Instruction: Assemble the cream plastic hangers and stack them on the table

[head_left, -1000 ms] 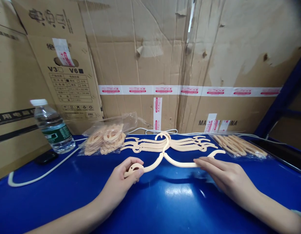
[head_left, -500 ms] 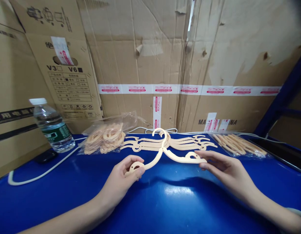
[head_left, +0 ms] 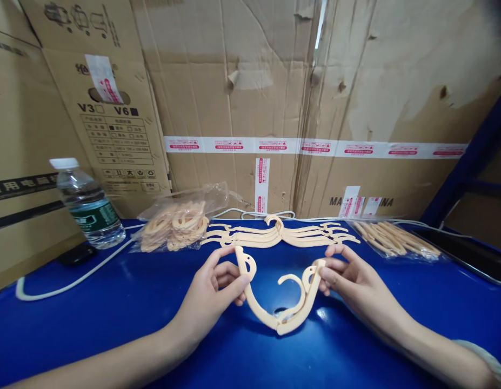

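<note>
Between my hands is a beige folding clothes hanger (head_left: 261,312), bent into a V with its joint lowest and nearest me. Its hook curls up inside the V, close to the right arm. My left hand (head_left: 218,283) pinches the end of the left arm between thumb and fingers. The tip of the right arm is gripped by my right hand (head_left: 351,275). Just beyond, a row of several similar hangers (head_left: 254,237) lies spread on the blue table (head_left: 153,324), their hooks overlapping in the middle.
Left of the row sits a clear plastic bag (head_left: 175,224) of beige pieces; another bag (head_left: 396,239) lies right. A water bottle (head_left: 90,208) stands at the left by a black object (head_left: 75,253). A dark flat device (head_left: 465,254) is far right. Cardboard (head_left: 234,108) walls the back.
The hanger went from arms spread with its hook up to a V with its joint down and hook swung toward the right arm. Its ends are now closer together and raised.
</note>
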Motion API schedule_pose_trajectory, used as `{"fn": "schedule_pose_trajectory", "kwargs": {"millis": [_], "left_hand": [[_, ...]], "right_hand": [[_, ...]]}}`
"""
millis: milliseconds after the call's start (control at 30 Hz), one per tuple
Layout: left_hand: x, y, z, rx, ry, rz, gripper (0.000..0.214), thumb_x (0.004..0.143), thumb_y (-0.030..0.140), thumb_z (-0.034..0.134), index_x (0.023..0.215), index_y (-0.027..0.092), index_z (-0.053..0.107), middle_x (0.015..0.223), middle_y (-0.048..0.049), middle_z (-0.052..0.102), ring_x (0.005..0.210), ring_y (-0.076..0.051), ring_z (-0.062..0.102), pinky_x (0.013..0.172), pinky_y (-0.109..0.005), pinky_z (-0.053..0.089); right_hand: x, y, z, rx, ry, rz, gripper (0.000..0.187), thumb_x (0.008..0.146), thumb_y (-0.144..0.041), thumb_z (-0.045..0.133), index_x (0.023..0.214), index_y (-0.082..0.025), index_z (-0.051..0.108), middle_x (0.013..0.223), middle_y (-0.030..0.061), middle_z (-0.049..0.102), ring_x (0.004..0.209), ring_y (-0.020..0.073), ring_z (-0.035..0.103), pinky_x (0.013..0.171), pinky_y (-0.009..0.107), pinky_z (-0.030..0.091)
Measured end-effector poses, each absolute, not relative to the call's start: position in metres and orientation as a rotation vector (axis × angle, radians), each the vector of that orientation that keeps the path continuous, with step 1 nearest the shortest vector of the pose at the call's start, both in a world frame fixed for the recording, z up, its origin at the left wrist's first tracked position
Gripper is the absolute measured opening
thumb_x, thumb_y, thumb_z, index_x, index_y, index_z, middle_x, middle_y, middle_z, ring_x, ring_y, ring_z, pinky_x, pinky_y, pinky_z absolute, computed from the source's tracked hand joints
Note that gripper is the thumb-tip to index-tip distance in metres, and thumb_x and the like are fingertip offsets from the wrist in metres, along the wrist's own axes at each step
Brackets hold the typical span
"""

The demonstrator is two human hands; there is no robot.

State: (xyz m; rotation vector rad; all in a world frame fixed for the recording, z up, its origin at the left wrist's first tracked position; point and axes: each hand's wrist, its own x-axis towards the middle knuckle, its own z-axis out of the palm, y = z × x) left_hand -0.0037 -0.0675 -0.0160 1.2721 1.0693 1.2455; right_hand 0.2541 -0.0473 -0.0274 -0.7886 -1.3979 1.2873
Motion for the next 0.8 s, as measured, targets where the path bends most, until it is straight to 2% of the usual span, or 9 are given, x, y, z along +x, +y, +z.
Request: {"fn": "schedule_pose_trajectory", "kwargs": {"millis": [100,167,267,333,433,533,633,800], "left_hand": [[0.001,-0.07,-0.018,1.284,1.057,1.264,0.052,0.072,0.032,0.074,0.111,0.02,0.041,0.065,0.007,0.059,0.049,-0.009,0.054,0.048,-0.022,0.048],[0.002,-0.072,-0.02,1.306,1.025,1.268,0.04,0.073,0.032,0.074,0.095,0.021,0.043,0.067,0.0062,0.06,0.05,-0.009,0.055,0.048,-0.023,0.049],[0.001,-0.074,-0.02,1.389,1.003,1.233,0.028,0.076,0.031,0.071,0.079,0.02,0.046,0.068,0.0045,0.06,0.054,-0.009,0.057,0.053,-0.023,0.049],[0.0,-0.077,-0.019,1.448,1.04,1.193,0.021,0.078,0.03,0.069,0.075,0.018,0.052,0.068,0.0031,0.06,0.056,-0.01,0.057,0.057,-0.023,0.05],[-0.002,-0.081,-0.016,1.529,1.099,1.169,0.015,0.079,0.03,0.068,0.079,0.018,0.06,0.076,-0.001,0.064,0.07,-0.015,0.061,0.063,-0.026,0.052],[-0.003,-0.084,-0.017,1.572,1.066,1.163,0.014,0.08,0.03,0.067,0.09,0.02,0.065,0.098,-0.0042,0.068,0.089,-0.02,0.064,0.078,-0.031,0.054],[-0.003,-0.087,-0.019,1.551,1.01,1.135,0.019,0.081,0.029,0.067,0.099,0.022,0.066,0.115,-0.0054,0.066,0.093,-0.021,0.066,0.087,-0.034,0.054],[-0.001,-0.089,-0.021,1.516,0.84,1.01,0.037,0.082,0.023,0.066,0.119,0.025,0.06,0.118,-0.0066,0.067,0.107,-0.024,0.064,0.096,-0.039,0.051]], "right_hand": [[0.248,-0.056,-0.025,-0.786,-1.536,1.351,0.027,0.085,-0.035,0.069,0.084,-0.02,0.047,0.075,-0.0014,0.061,0.065,0.0105,0.057,0.063,0.022,0.048],[0.246,-0.064,-0.021,-0.791,-1.696,1.367,0.022,0.087,-0.036,0.067,0.084,-0.018,0.054,0.082,0.0017,0.063,0.073,0.0122,0.059,0.07,0.024,0.05],[0.243,-0.075,-0.015,-0.76,-1.872,1.389,0.021,0.09,-0.038,0.062,0.103,-0.021,0.063,0.11,0.0068,0.064,0.094,0.0171,0.061,0.086,0.03,0.051],[0.243,-0.08,-0.013,-0.753,-1.935,1.388,0.027,0.091,-0.039,0.059,0.115,-0.027,0.064,0.125,0.0073,0.058,0.099,0.0187,0.062,0.089,0.034,0.051],[0.246,-0.082,-0.015,-0.791,-1.942,1.372,0.032,0.092,-0.039,0.058,0.123,-0.033,0.062,0.137,0.0062,0.051,0.098,0.0187,0.063,0.089,0.036,0.053],[0.248,-0.08,-0.019,-0.804,-1.904,1.378,0.036,0.091,-0.039,0.059,0.127,-0.035,0.059,0.143,0.006,0.046,0.098,0.0188,0.064,0.091,0.038,0.053],[0.248,-0.078,-0.021,-0.773,-1.859,1.42,0.04,0.09,-0.037,0.061,0.13,-0.034,0.056,0.146,0.0064,0.042,0.104,0.021,0.063,0.092,0.039,0.053],[0.247,-0.078,-0.019,-0.746,-1.848,1.457,0.043,0.088,-0.036,0.065,0.13,-0.035,0.056,0.147,0.0059,0.041,0.112,0.0225,0.06,0.097,0.037,0.05]]}}
